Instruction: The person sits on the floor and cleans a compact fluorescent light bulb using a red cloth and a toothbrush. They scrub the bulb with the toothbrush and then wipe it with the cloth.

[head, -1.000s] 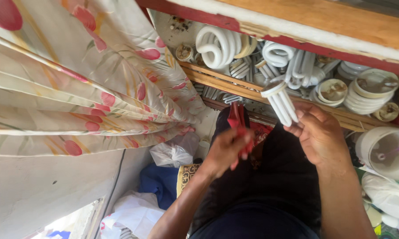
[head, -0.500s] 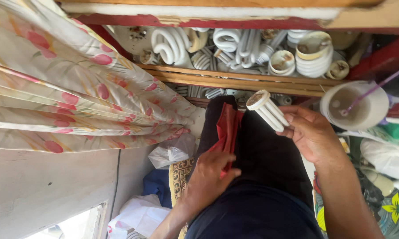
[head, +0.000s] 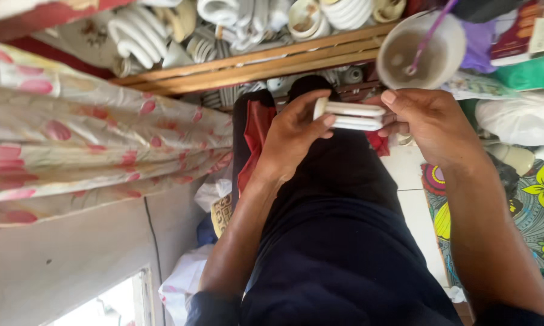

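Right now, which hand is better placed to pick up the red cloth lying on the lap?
Probably the left hand. It sits right beside the red cloth on the lap, its grip closed only on the base end of the white tube lamp. The right hand holds the lamp's far end, away from the cloth.

A wooden shelf is seen loaded with white tube lamps and round lamp bases — all crowded together, touching.

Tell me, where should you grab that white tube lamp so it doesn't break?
Probably by its two ends, one from each side, as here: the lamp lies level, left hand at its round cap end, right hand at the tube tips. The thin tubes between look fragile.
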